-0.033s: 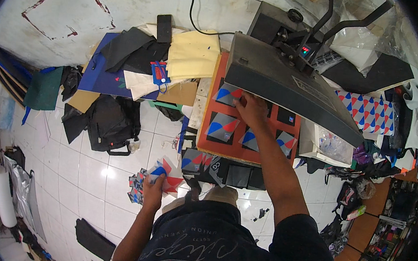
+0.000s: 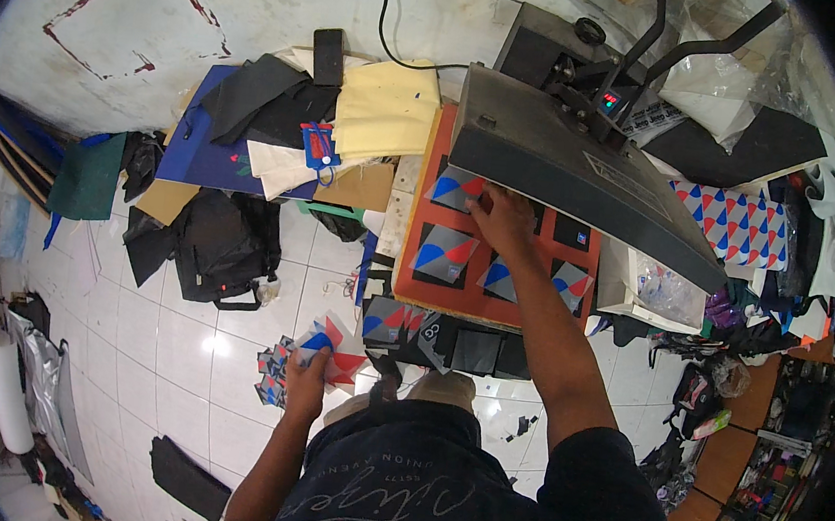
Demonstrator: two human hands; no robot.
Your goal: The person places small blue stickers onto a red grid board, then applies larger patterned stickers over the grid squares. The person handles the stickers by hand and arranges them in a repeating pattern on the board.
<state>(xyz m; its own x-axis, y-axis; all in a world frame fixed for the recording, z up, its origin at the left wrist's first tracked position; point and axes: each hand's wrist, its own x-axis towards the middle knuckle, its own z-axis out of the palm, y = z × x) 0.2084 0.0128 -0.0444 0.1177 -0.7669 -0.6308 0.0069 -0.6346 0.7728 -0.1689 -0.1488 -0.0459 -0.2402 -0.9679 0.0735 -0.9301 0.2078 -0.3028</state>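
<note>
Tiles, white and glossy, fill the floor far to the left of the heat press, and a white roll lies out there near the rim of the view. Closer to the press sits a black bag, and above it a heap of dark cloth, a blue sheet and a pale yellow folded fabric just beside the press's left edge. Now the left hand, low and left of the press: fingers closed around a small fan of printed patches in red, blue and grey, held over the tiles. More loose patches lie scattered on the floor right beside that hand. On to the press itself: its grey upper plate is swung up and tilted, the orange bed bare beneath. Black squares rest on the bed, several topped with a patch. The right hand reaches in under the raised plate, fingers curled down onto a patch at the back of the bed; whether it pinches it, I cannot tell. Right of the press, a red-and-blue triangle print sheet lies among clutter.
</note>
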